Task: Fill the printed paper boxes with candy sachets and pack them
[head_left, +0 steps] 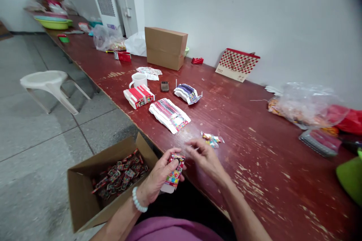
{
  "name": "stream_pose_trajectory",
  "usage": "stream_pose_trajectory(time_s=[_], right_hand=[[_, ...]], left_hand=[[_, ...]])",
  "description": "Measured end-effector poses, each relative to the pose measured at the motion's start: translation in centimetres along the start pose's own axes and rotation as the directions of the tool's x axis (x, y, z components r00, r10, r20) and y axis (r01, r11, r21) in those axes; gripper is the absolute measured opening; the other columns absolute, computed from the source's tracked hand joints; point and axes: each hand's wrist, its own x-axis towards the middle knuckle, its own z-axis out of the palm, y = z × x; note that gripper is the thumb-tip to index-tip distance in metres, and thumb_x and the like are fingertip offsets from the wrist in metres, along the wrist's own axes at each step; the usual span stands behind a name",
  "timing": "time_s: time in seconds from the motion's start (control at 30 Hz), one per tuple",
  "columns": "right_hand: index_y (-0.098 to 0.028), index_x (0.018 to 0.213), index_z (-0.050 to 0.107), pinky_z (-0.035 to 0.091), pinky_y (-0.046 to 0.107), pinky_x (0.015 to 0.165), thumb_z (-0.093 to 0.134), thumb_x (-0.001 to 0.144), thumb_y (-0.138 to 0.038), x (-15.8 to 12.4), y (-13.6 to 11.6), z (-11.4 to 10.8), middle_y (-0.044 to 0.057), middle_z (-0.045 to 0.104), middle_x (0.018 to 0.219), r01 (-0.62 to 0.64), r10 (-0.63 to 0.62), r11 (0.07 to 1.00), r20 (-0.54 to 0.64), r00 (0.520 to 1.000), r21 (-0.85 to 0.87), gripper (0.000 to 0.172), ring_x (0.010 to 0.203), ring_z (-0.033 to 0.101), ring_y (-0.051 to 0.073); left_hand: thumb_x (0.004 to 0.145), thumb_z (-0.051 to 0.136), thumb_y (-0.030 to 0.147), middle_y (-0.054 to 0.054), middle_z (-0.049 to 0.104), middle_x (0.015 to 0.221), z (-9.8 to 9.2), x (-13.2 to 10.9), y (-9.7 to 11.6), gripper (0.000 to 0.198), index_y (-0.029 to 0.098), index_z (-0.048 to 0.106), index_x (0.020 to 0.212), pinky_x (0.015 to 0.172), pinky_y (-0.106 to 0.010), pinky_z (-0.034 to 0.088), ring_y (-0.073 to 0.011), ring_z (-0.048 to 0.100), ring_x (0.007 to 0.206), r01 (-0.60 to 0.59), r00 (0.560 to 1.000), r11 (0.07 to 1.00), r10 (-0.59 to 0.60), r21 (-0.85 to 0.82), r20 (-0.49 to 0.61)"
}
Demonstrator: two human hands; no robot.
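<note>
My left hand (161,175) wraps around a small colourful candy box (174,173), thumb across its printed front. A white flap sticks out at the lower end of the box. Just right of it hovers my right hand (205,158), its fingers bent and slightly apart with nothing visible in them. Beyond that hand a few wrapped candies (212,139) lie on the red table. Ahead is a fanned stack of flat red-and-white boxes (169,115). A banded red bundle (139,96) and a purple stack of flat boxes (187,94) lie farther back.
A cardboard carton (82,199) full of small wrapped packets stands at the left, below the table edge. On the table are a white mug (139,80), a brown box (166,49), a checked gift bag (237,64) and clear plastic bags (308,105). A white stool (51,81) stands on the floor.
</note>
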Motion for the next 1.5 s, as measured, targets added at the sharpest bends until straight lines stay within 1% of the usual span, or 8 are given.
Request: stream_pose_trajectory(time_s=[0.1, 0.27, 0.43, 0.57, 0.67, 0.83, 1.33, 1.5], right_hand=[[-0.023, 0.112, 0.070, 0.044, 0.039, 0.088, 0.059, 0.090, -0.032, 2.5, 2.8, -3.8, 0.012, 0.065, 0.117, -0.206, 0.123, 0.861, -0.202, 0.972, -0.464, 0.026, 0.107, 0.058, 0.027], [-0.017, 0.074, 0.072, 0.040, 0.047, 0.079, 0.072, 0.079, -0.044, 4.5, 6.4, -6.3, 0.018, 0.066, 0.094, -0.340, 0.227, 0.771, -0.266, 0.937, -0.539, 0.028, 0.097, 0.056, 0.037], [-0.020, 0.075, 0.065, 0.039, 0.037, 0.076, 0.063, 0.084, -0.047, 4.2, 6.1, -5.7, 0.010, 0.067, 0.082, -0.299, 0.185, 0.820, -0.267, 0.946, -0.489, 0.029, 0.088, 0.057, 0.028], [-0.020, 0.088, 0.063, 0.040, 0.029, 0.065, 0.059, 0.087, -0.053, 2.1, 2.8, -3.9, 0.004, 0.067, 0.079, -0.175, 0.160, 0.982, -0.185, 0.970, -0.070, 0.033, 0.071, 0.057, 0.019], [-0.021, 0.086, 0.064, 0.041, 0.028, 0.063, 0.067, 0.083, -0.051, -0.4, 0.2, -1.9, 0.001, 0.065, 0.077, -0.139, 0.155, 0.919, -0.014, 0.988, 0.368, 0.031, 0.068, 0.055, 0.017], [-0.021, 0.085, 0.063, 0.040, 0.027, 0.061, 0.061, 0.089, -0.044, -2.5, -1.2, -0.5, -0.001, 0.060, 0.074, -0.159, 0.149, 0.918, 0.054, 0.987, 0.363, 0.024, 0.065, 0.051, 0.015], [-0.019, 0.093, 0.064, 0.048, 0.030, 0.064, 0.065, 0.083, -0.033, -1.9, -2.8, -0.9, 0.003, 0.071, 0.076, -0.179, 0.167, 0.960, 0.072, 0.983, 0.217, 0.017, 0.069, 0.065, 0.019], [-0.023, 0.083, 0.073, 0.046, 0.034, 0.079, 0.059, 0.091, -0.033, -2.1, -3.4, -0.9, 0.005, 0.067, 0.090, 0.150, -0.149, 0.989, 0.023, 0.989, -0.022, 0.018, 0.086, 0.062, 0.021]], left_hand=[[0.079, 0.076, 0.037, -0.005, 0.065, 0.092, -0.3, 0.5, 0.5, 0.039, 0.019, 0.063, 0.112, 0.064, -0.023, 0.048, -0.0119, 0.061, 0.071, -0.035, 0.999, 0.998, 0.037, 0.053, -0.033], [0.065, 0.085, 0.026, -0.002, 0.064, 0.087, -1.4, 1.2, 0.9, 0.041, 0.017, 0.062, 0.097, 0.068, -0.027, 0.052, -0.0136, 0.060, 0.073, -0.116, 0.976, 0.992, 0.124, 0.055, -0.180], [0.062, 0.086, 0.026, -0.001, 0.065, 0.088, -2.2, 1.2, 2.2, 0.055, 0.017, 0.061, 0.110, 0.068, -0.025, 0.054, -0.0132, 0.063, 0.074, -0.090, 0.964, 0.995, 0.098, 0.043, -0.246], [0.064, 0.086, 0.029, -0.002, 0.066, 0.082, -2.4, 1.4, 2.9, 0.050, 0.015, 0.060, 0.105, 0.057, -0.024, 0.055, -0.0135, 0.064, 0.066, -0.113, 0.950, 0.993, 0.096, -0.040, -0.297], [0.064, 0.086, 0.029, -0.002, 0.067, 0.081, -2.5, 1.5, 2.6, 0.048, 0.017, 0.056, 0.099, 0.048, -0.024, 0.055, -0.0150, 0.065, 0.063, -0.150, 0.934, 0.987, 0.120, -0.064, -0.337], [0.065, 0.086, 0.024, -0.001, 0.065, 0.086, -2.5, 1.1, 1.7, 0.042, 0.017, 0.053, 0.090, 0.058, -0.030, 0.061, -0.0154, 0.067, 0.072, -0.170, 0.933, 0.973, 0.108, -0.156, -0.344], [0.072, 0.078, 0.019, -0.007, 0.065, 0.098, -0.6, -0.2, -0.5, 0.045, 0.012, 0.060, 0.113, 0.065, -0.025, 0.052, -0.0148, 0.066, 0.075, 0.021, 0.987, 0.999, -0.028, 0.048, 0.157], [0.070, 0.068, 0.011, -0.002, 0.064, 0.095, 0.4, -0.1, 0.1, 0.042, 0.019, 0.055, 0.109, 0.060, -0.026, 0.051, -0.0164, 0.069, 0.067, 0.036, 0.989, 0.999, -0.041, 0.035, 0.140]])
